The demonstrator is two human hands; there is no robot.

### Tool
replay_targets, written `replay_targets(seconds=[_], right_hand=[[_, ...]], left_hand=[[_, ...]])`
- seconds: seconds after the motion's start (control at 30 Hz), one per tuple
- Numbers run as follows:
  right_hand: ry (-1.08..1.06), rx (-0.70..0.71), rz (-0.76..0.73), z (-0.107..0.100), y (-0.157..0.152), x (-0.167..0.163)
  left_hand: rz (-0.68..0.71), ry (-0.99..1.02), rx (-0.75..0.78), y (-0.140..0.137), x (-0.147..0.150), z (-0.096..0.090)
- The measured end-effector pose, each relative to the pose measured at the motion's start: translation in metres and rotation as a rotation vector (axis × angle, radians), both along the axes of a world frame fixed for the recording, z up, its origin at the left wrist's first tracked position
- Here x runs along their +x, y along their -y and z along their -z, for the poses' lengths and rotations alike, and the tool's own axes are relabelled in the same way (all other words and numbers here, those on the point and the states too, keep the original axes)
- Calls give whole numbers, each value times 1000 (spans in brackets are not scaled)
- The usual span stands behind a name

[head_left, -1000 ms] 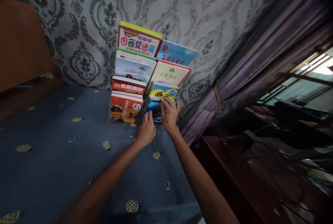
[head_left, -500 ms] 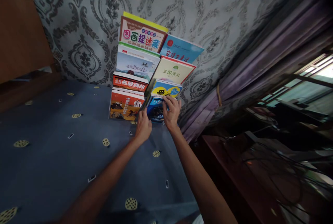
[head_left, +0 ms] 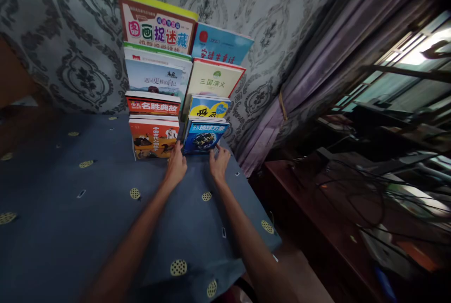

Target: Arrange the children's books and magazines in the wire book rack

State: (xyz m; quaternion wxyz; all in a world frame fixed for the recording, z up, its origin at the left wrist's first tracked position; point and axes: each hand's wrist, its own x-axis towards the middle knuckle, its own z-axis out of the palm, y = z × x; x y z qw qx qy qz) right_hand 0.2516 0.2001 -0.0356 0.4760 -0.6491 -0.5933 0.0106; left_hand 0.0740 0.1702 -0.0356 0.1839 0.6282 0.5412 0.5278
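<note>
A blue book [head_left: 206, 138] with a picture of the Earth stands upright at the front of the right-hand row. At its lower left corner is my left hand [head_left: 176, 166], thumb in front and fingers by the gap beside an orange book [head_left: 153, 138]. My right hand [head_left: 220, 162] has its thumb and fingers bent around the lower right corner of the blue book. Behind it rise a yellow-and-blue book [head_left: 207, 107], a cream book [head_left: 215, 80] with a red edge and a light blue book [head_left: 221, 42]. My fingertips are partly hidden at the book edges.
Left of these, a red book [head_left: 153, 104], a pale landscape book [head_left: 157, 75] and a brown book [head_left: 158, 26] stand in tiers against patterned wallpaper [head_left: 84, 77]. Blue patterned cloth [head_left: 105, 218] covers the surface. At right are a purple curtain [head_left: 260, 138] and a dark desk [head_left: 299, 204] with cables.
My right hand has moved down from the top right of the blue book to its lower right corner, uncovering the cover. My left hand stays near the lower left corner. The view has shifted.
</note>
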Motion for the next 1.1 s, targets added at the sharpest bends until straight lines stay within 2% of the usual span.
replay_targets(seconds=[0.13,0.4,0.6,0.8,1.1], right_hand=[[-42,37,-28,6,-5,2],[-167,-11,-118,16,-16,11],[-123,-50,-80,9,-29,15],[-97,-61,-33,3,-36,16],[-72,-68,-24,1,-39,19]], left_hand=[[-14,-53,4,0,-2,1],[-31,-131,80,-4,-3,7],[-35,-135,82,-4,-4,6],[19,-117,38,-5,-8,0],[-2,-168,-2,-2,-8,-6]])
